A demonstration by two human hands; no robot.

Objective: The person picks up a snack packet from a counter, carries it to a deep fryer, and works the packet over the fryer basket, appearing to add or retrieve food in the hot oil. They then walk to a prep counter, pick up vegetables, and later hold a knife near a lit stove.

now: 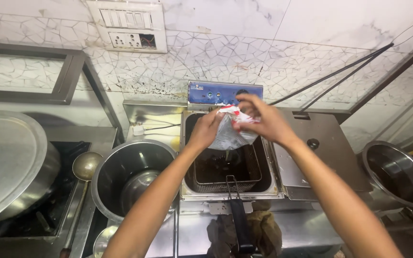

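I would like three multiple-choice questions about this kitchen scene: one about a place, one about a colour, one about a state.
1. Where is the packet held?
A. Over the fryer basket
B. Over the covered pot
C. Over the right-hand bowl

2. What colour is the fryer's control panel?
A. Green
B. Blue
C. Yellow

3. How is the right compartment of the fryer?
A. Open, with a basket in it
B. Covered by a flat lid
C. Taken out

Answers:
1. A: the left hand and right hand grip the packet above the fryer basket.
2. B: the panel behind the hands is blue.
3. B: a steel lid with a black knob lies over it.
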